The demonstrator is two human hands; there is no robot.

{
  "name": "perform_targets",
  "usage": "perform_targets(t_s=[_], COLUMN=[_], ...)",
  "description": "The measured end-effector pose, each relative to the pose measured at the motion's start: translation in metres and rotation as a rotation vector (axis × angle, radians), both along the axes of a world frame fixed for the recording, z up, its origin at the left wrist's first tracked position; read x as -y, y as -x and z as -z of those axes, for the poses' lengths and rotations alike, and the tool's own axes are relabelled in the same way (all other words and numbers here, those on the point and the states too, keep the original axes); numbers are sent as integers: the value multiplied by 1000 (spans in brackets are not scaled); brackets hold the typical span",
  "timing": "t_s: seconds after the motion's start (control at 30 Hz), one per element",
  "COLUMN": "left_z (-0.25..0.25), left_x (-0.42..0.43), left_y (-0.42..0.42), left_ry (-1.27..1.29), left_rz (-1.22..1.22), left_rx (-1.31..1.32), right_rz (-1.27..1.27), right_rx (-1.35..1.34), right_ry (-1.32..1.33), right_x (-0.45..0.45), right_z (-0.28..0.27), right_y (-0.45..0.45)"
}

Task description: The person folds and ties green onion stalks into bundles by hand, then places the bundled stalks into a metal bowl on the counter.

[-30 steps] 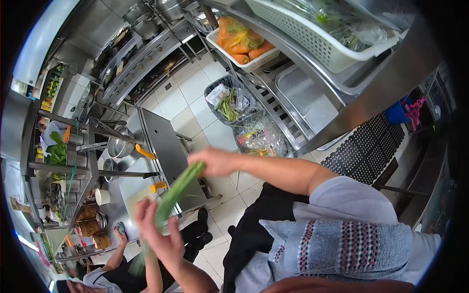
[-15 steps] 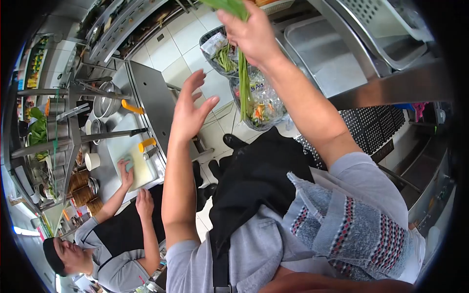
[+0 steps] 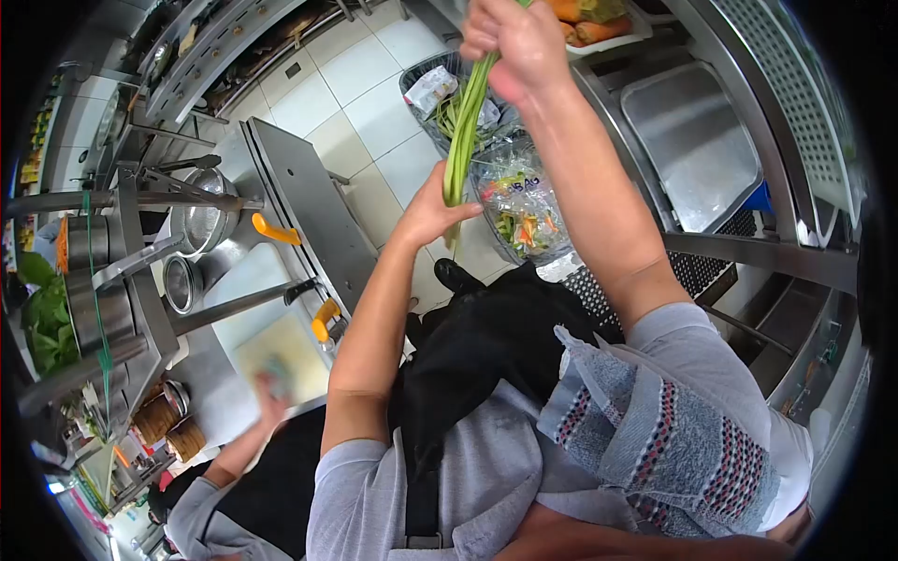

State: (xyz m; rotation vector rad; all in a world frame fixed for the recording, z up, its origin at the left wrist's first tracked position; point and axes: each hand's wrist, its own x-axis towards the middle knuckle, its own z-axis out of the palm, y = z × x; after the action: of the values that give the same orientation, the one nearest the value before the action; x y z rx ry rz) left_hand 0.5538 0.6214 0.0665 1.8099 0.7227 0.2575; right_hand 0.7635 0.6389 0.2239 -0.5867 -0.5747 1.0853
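Observation:
A bundle of long green stalks (image 3: 465,131) hangs at a slant near the top centre. My right hand (image 3: 526,49) is closed round its upper part, with the fingers curled over it. Lower down, my left hand (image 3: 432,213) wraps the stalks near their lower end, its thumb across the right side and its other fingers mostly hidden. The stalks' top runs out of the frame. Behind them stand two lined bins, one with green scraps and a packet (image 3: 432,92), the other with clear plastic and vegetable scraps (image 3: 524,192).
At left, a co-worker's blurred hand (image 3: 272,408) holds a cloth over a cutting board (image 3: 281,360) on a steel counter (image 3: 201,374). Orange-handled tools (image 3: 276,229) lie near its edge. A metal tray (image 3: 692,145) and a basket of carrots (image 3: 613,39) are at upper right.
My left hand, open and apart from the stalks half a second ago, has moved up and right and closed round their lower part. My right hand keeps its hold. The view has shifted.

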Motion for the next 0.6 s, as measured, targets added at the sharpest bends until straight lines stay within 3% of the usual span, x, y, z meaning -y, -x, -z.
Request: perform_targets(t_s=[0.03, 0.13, 0.2, 0.27, 0.33, 0.37, 0.47, 0.53, 0.57, 0.6], left_z=[19, 69, 104, 194, 294, 320, 362, 415, 438, 445], left_x=[-14, -53, -67, -70, -46, -31, 23, 56, 69, 71], left_y=[17, 61, 81, 102, 120, 124, 121, 124, 123, 121], left_ry=[11, 453, 591, 466, 453, 488, 369, 427, 458, 416], left_rz=[0, -274, -584, -749, -779, -702, -488, -440, -389, -332], left_rx=[1, 223, 55, -126, -316, -477, -738, -742, -741, -758], right_rz=[0, 95, 94, 114, 121, 112, 217, 282, 130, 208], right_rx=[1, 209, 182, 122, 112, 128, 246, 367, 354, 430], right_ry=[11, 99, 149, 250, 321, 332, 568, 608, 606, 677], right_x=[-5, -14, -10, 2, 26, 42, 105, 145, 176, 178], right_z=[6, 24, 59, 81, 93, 95, 75, 49, 38, 25], right_y=[5, 33, 44, 43, 30, 17, -19, -34, -52, -43])
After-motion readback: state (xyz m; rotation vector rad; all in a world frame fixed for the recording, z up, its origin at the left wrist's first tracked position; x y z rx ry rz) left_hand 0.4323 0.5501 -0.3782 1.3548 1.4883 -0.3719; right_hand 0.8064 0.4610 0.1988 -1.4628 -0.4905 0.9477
